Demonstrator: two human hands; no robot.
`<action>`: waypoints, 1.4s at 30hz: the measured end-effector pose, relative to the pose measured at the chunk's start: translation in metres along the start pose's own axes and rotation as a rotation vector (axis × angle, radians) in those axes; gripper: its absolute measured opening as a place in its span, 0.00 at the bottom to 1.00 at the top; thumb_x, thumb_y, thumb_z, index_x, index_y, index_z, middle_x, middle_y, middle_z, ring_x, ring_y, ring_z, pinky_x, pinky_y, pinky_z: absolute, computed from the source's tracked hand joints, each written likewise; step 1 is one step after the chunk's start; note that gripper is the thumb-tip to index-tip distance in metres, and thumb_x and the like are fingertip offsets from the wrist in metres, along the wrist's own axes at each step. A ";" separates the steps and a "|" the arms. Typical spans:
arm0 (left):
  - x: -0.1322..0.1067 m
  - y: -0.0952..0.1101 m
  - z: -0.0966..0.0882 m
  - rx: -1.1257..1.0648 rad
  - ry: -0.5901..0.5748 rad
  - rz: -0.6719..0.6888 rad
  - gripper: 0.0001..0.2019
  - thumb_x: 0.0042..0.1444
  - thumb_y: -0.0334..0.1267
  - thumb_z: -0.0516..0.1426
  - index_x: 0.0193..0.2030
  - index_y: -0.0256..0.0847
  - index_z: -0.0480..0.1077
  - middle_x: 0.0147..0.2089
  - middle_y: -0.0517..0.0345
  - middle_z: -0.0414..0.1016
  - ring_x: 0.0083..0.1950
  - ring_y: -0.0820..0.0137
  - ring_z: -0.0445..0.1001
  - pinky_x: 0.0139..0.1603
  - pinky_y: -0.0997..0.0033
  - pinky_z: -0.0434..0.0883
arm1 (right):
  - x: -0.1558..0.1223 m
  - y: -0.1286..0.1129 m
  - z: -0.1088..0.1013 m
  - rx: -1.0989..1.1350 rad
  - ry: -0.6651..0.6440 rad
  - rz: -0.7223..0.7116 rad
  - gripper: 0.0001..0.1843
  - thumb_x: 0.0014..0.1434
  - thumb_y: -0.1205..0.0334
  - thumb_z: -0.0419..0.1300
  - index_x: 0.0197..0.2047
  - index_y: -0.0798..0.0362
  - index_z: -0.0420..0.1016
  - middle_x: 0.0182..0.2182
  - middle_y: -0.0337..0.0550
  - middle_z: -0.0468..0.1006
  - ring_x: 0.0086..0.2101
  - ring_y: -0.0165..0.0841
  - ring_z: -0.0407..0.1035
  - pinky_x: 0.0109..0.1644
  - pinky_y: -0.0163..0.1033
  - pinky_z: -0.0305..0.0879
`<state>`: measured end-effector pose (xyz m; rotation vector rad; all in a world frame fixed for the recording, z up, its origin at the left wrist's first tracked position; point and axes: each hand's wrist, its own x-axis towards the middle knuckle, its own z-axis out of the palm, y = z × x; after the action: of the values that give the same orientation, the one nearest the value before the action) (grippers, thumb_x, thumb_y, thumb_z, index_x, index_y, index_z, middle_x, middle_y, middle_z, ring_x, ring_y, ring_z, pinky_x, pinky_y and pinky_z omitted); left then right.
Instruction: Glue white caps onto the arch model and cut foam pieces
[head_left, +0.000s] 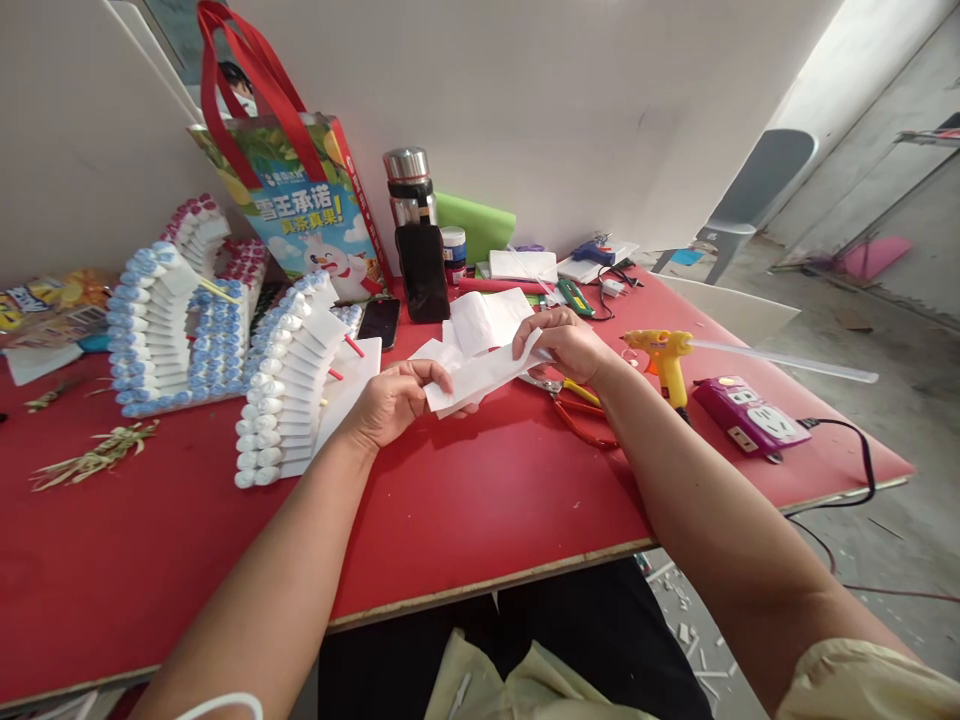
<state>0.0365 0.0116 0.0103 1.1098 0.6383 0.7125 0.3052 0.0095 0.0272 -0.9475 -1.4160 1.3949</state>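
Observation:
A strip of white paper (484,380) is stretched between my two hands above the red table. My left hand (397,400) pinches its left end between thumb and fingers. At the right end my right hand (559,345) grips the same strip with curled fingers. Behind it lies a stack of white paper sheets (491,318). To the left of my left hand stands a curved white model (289,385) with rows of rolled white and blue pieces and red sticks. Pliers with red and yellow handles (585,415) lie beneath my right forearm.
A yellow glue gun (664,360) with a long clear stick and a purple power strip (750,415) sit at right. Further back are a phone (379,322), a steel flask (409,185) and a colourful bag (315,210). Another blue-and-white model (161,335) stands left. A person's head shows behind the bag.

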 end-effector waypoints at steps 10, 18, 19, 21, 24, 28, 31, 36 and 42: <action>0.003 -0.006 0.009 0.086 -0.032 -0.258 0.27 0.55 0.60 0.59 0.47 0.36 0.74 0.37 0.39 0.83 0.31 0.52 0.82 0.29 0.58 0.77 | -0.003 -0.002 0.017 -0.238 -0.156 -0.005 0.13 0.42 0.69 0.53 0.24 0.55 0.79 0.13 0.36 0.70 0.14 0.27 0.60 0.19 0.34 0.54; 0.001 -0.007 0.017 0.254 -0.126 -0.298 0.17 0.53 0.48 0.66 0.39 0.34 0.76 0.29 0.47 0.82 0.17 0.73 0.73 0.14 0.79 0.64 | -0.002 0.003 0.017 -0.209 -0.198 0.006 0.11 0.41 0.70 0.54 0.24 0.56 0.78 0.16 0.36 0.68 0.18 0.26 0.59 0.22 0.33 0.56; 0.001 -0.007 0.017 0.267 -0.112 -0.300 0.17 0.52 0.47 0.67 0.38 0.34 0.76 0.27 0.49 0.81 0.16 0.74 0.72 0.14 0.80 0.64 | -0.001 0.004 0.016 -0.188 -0.189 0.009 0.11 0.40 0.71 0.54 0.24 0.57 0.78 0.17 0.37 0.69 0.19 0.26 0.59 0.23 0.32 0.57; 0.002 -0.006 0.017 0.282 -0.075 -0.287 0.16 0.50 0.46 0.68 0.37 0.34 0.75 0.24 0.52 0.79 0.15 0.75 0.70 0.13 0.81 0.62 | 0.001 0.007 0.013 -0.124 -0.129 0.014 0.08 0.39 0.72 0.56 0.23 0.57 0.76 0.20 0.38 0.71 0.20 0.25 0.60 0.23 0.31 0.58; 0.003 -0.006 0.018 0.282 0.026 -0.202 0.17 0.50 0.46 0.68 0.38 0.34 0.75 0.24 0.53 0.79 0.16 0.74 0.72 0.14 0.81 0.64 | 0.006 0.009 0.008 0.046 0.063 0.023 0.05 0.43 0.69 0.62 0.28 0.56 0.74 0.22 0.39 0.73 0.21 0.27 0.64 0.24 0.33 0.63; 0.004 -0.008 0.021 0.265 0.195 -0.061 0.18 0.51 0.47 0.68 0.39 0.35 0.74 0.26 0.53 0.80 0.20 0.70 0.76 0.18 0.77 0.71 | 0.010 0.009 0.014 0.231 0.104 0.170 0.21 0.53 0.47 0.66 0.44 0.51 0.71 0.28 0.41 0.75 0.28 0.35 0.74 0.25 0.35 0.68; 0.005 -0.009 0.023 0.259 0.223 -0.015 0.17 0.52 0.47 0.67 0.40 0.35 0.74 0.27 0.53 0.80 0.23 0.68 0.78 0.22 0.73 0.75 | 0.011 0.015 0.030 0.220 0.054 0.235 0.28 0.49 0.40 0.69 0.42 0.53 0.71 0.32 0.43 0.75 0.26 0.30 0.70 0.22 0.31 0.61; 0.007 -0.012 0.027 0.247 0.198 -0.017 0.17 0.51 0.44 0.68 0.40 0.34 0.74 0.29 0.50 0.81 0.25 0.65 0.80 0.27 0.68 0.79 | 0.013 0.028 0.050 0.253 0.061 0.151 0.24 0.40 0.51 0.77 0.32 0.57 0.73 0.21 0.33 0.66 0.20 0.21 0.52 0.19 0.30 0.46; 0.007 -0.016 0.022 0.205 0.058 -0.082 0.16 0.49 0.36 0.69 0.42 0.32 0.74 0.34 0.46 0.82 0.33 0.59 0.83 0.35 0.63 0.81 | 0.016 0.028 0.031 0.251 0.289 -0.015 0.21 0.39 0.56 0.78 0.26 0.59 0.73 0.16 0.33 0.66 0.17 0.21 0.54 0.18 0.30 0.48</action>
<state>0.0604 0.0005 0.0017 1.2469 0.8157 0.6202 0.2688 0.0170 0.0019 -0.9282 -1.0060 1.3270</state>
